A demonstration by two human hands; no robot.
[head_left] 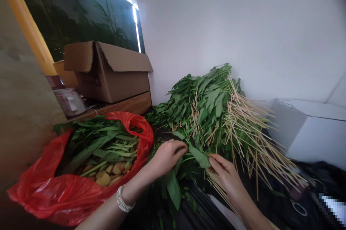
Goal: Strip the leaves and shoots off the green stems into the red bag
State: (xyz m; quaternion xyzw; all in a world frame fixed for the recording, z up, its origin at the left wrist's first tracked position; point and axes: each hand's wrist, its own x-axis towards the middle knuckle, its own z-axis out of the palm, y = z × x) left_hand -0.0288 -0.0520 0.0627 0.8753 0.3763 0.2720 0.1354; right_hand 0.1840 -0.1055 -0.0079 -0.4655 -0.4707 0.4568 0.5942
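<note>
My left hand (170, 153), with a beaded bracelet on its wrist, pinches the stems of some leafy greens in front of me. The fingers of my right hand (223, 168) are closed at the tip of a broad green leaf (199, 156). Below that hand run several thin wooden skewers (217, 185); whether its fingers also grip one is hidden. More long leaves (173, 188) hang under my left hand. Just beyond both hands lies a big heap of skewered leafy greens (211, 96), their bare sticks (251, 129) fanning out to the right.
On the left, an open red plastic bag (40, 194) holds loose greens and round yellowish slices (117, 168). Behind it, a cardboard box (121, 84) and a white tub (69, 102) stand on a wooden ledge. A white box (316, 129) and black plastic (324, 176) are at right.
</note>
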